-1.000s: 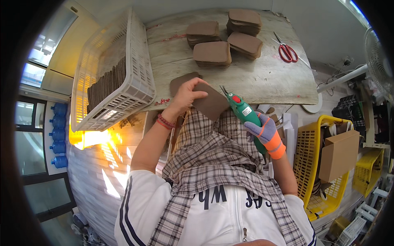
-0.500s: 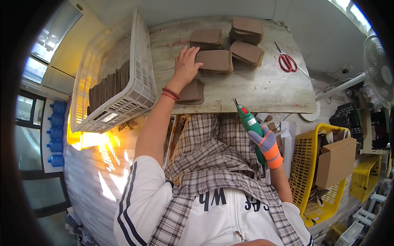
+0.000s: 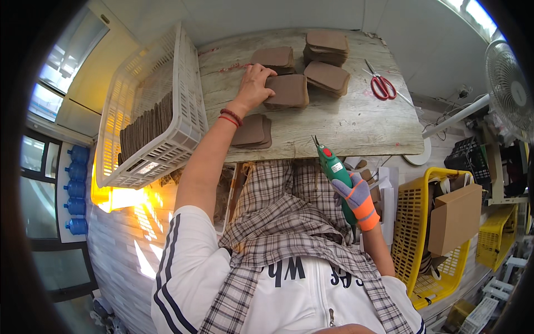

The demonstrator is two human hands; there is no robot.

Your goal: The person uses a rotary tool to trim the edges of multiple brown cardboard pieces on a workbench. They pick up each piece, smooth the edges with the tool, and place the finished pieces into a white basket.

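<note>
My bare left hand (image 3: 253, 90), with red bracelets at the wrist, has its fingers curled and its thumb at the left end of a stack of brown rounded flat pieces (image 3: 287, 90) on the table. The fingertips are partly hidden there. In my right hand (image 3: 355, 195), gloved in grey and orange, is a green handheld power cutter (image 3: 336, 167) with a red button and narrow metal tip. Its tip points up over the table's near edge. More stacks of brown pieces (image 3: 327, 42) stand around the held one, and a lower pile (image 3: 247, 131) lies beside my left forearm.
A white plastic crate (image 3: 189, 106) with a row of brown pieces (image 3: 147, 125) stands tilted on the left. Red-handled scissors (image 3: 382, 88) lie at the table's right. A yellow basket (image 3: 409, 239) with a cardboard box (image 3: 455, 220) and a fan (image 3: 509, 89) are farther right.
My left hand's fingers have curled in at the stack's left end; before, they were straighter. The cutter stays in my right hand. The whole view has shifted slightly.
</note>
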